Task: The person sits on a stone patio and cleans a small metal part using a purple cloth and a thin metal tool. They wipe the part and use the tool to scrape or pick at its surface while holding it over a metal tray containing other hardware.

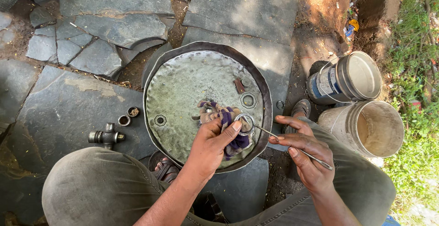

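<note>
Fingers (pixel 236 126) on round metal cup (pixel 244 123) — striped rag (pixel 226 116)

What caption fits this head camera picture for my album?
Left hand holds a small metal ring with a cloth over a drum lid; right hand pokes a thin rod.

Over on the right of the round metal drum lid (pixel 178 86), 2 containers lie tipped on their sides on the dirt. The upper one is a paint can (pixel 344 78), grey metal, with a wraparound label (pixel 323 85) in blue and white; its open mouth faces right. Just below, touching it, sits a plain off-white plastic bucket (pixel 366 126), unlabelled, stained inside. Beyond that, only small bright scraps of litter (pixel 352 24) near the grass; too small to tell.
</note>
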